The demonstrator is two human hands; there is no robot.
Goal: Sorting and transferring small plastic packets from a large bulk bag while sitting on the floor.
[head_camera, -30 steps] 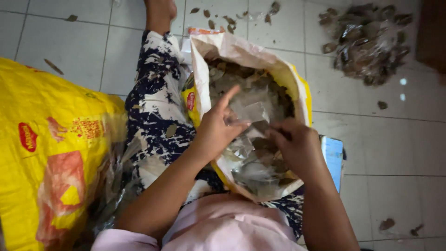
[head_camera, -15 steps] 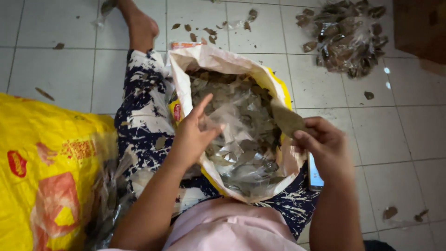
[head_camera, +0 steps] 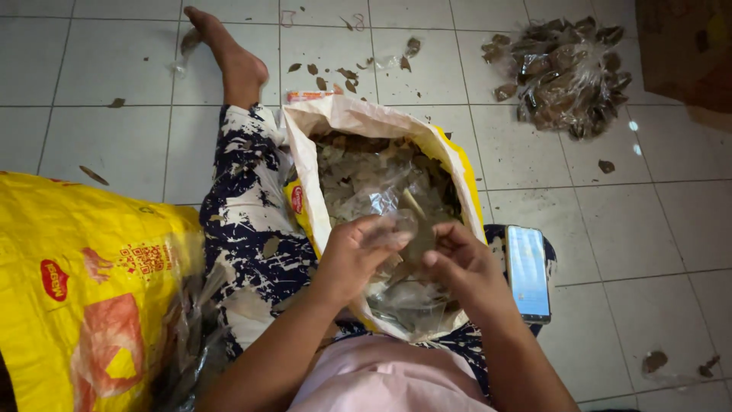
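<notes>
A big yellow sack (head_camera: 84, 297) lies at the far left, its clear liner crumpled at the mouth. Beside it a patterned leg (head_camera: 244, 206) stretches up the tiled floor (head_camera: 114, 69) to a bare foot (head_camera: 229, 53).

Between the legs sits an open sack (head_camera: 305, 152), yellow outside, pale at the folded rim, filled with dry leaves (head_camera: 358, 168) in clear plastic.

The left hand (head_camera: 354, 255) hovers over the sack's mouth, fingers (head_camera: 389, 233) curled and pinched on a small clear bag (head_camera: 404, 229), which sits just above the leaves. The right hand (head_camera: 465, 263) meets it from the other side; its fingertips (head_camera: 438, 244) are bent inward and touch the same bag's edge. Whether they truly grip it cannot be told. Both hands nearly touch.

Just right of the sack, a phone (head_camera: 528, 271) lies face up on the other knee. Farther right and up, a clear packet of leaves (head_camera: 564, 72) rests on the tiles, well apart, with loose leaf scraps (head_camera: 343, 72) scattered around.
</notes>
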